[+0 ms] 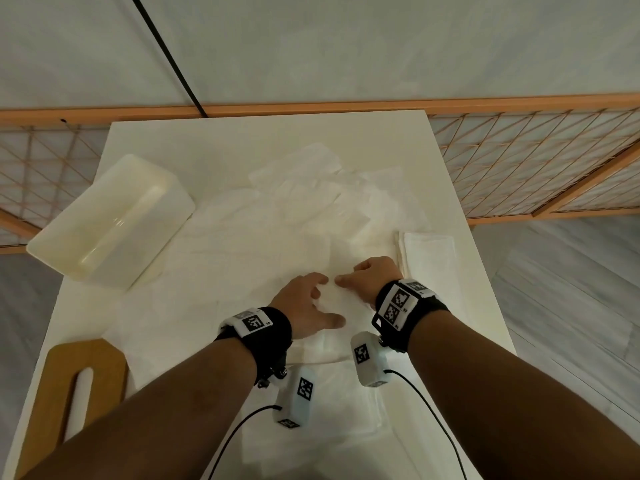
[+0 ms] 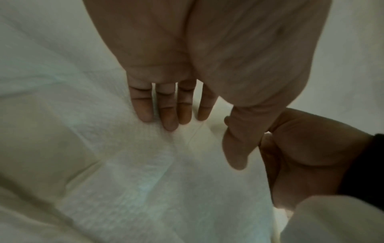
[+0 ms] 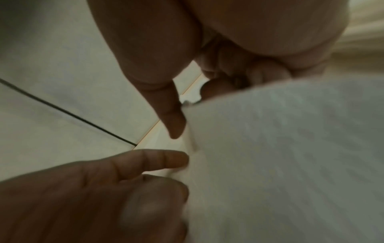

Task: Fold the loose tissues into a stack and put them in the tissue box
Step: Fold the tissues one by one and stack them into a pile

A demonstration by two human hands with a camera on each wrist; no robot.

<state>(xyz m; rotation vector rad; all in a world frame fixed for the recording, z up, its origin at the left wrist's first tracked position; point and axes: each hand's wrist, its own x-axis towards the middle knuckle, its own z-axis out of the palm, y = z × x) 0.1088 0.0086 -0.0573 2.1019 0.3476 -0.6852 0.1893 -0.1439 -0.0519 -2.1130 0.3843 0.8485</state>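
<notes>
Several loose white tissues (image 1: 311, 209) lie crumpled across the white table (image 1: 242, 140). My left hand (image 1: 325, 299) presses flat on one tissue (image 1: 332, 344), fingers straight and spread; the left wrist view shows its fingertips (image 2: 170, 121) on the sheet (image 2: 145, 164). Just right of it, my right hand (image 1: 351, 273) has curled fingers. In the right wrist view, that hand (image 3: 195, 108) pinches a raised tissue edge (image 3: 280, 148) between thumb and fingers. A folded stack (image 1: 429, 254) lies right of the right hand. The open white tissue box (image 1: 110, 220) sits at the left.
A wooden lid with a slot (image 1: 72, 393) lies at the table's near left corner. More flat tissues (image 1: 329, 427) lie under my forearms near the front edge. A wooden lattice screen (image 1: 519, 161) stands behind the table. Wrist cables (image 1: 433, 417) trail toward me.
</notes>
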